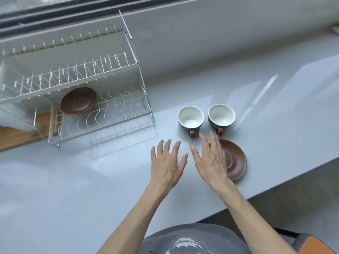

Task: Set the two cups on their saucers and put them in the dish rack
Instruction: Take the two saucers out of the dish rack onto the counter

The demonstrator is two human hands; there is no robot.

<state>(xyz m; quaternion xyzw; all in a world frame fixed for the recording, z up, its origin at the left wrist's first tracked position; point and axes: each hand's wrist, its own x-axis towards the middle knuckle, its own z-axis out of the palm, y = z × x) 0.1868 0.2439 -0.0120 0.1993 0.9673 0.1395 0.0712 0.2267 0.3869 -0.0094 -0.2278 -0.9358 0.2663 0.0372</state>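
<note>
Two grey cups with white insides and brown handles stand side by side on the countertop, the left cup (190,117) and the right cup (221,116), both upright with handles toward me. One brown saucer (236,160) lies on the counter just in front of the right cup. A second brown saucer (78,101) sits on the lower shelf of the white wire dish rack (102,114) at the left. My left hand (167,162) hovers open over bare counter. My right hand (211,158) is open too, covering the left edge of the near saucer, fingertips close to the cup handles.
The rack's upper tier (73,74) has rows of upright pegs. A wooden board (22,132) lies under the rack's left side. A window sill and wall run behind the grey counter (73,189). The counter's front edge cuts diagonally at the right, floor beyond.
</note>
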